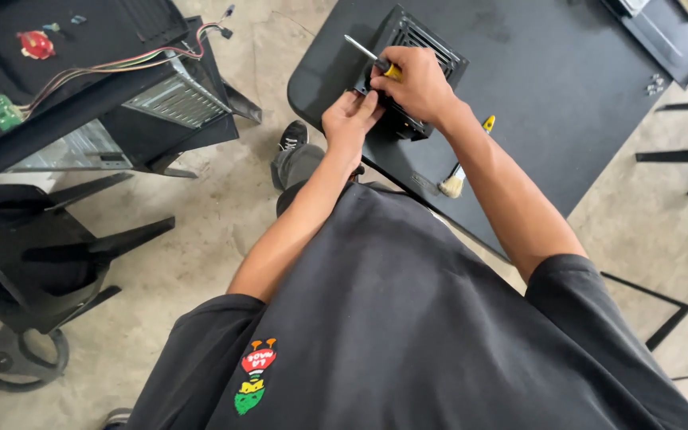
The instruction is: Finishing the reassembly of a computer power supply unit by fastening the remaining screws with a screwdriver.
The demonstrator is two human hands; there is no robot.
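We are working on a black boxy unit with a slotted vent grille (417, 40), likely a computer power supply, which is lying near the edge of the dark table (567, 87), at about twelve o'clock from our chest. Our right hand (416, 84) is wrapping closed around a screwdriver with a yellow-and-black handle (372, 60), its metal shaft pointing toward ten o'clock. Our left hand (349, 119) is pressing against the unit's near corner, fingers curled on its edge, the two hands touching each other.

We are judging the unit to be stiff sheet metal, fairly heavy for its bulk and unlikely to bend, though its edges may be sharp and the grille slots could catch a fingertip. The solid side walls and corners are looking like the safest places to take hold. The screwdriver is light and rigid, and its handle is offering good grip.

A small brush with a yellow handle (465, 163) is lying on the table at five o'clock from the unit.
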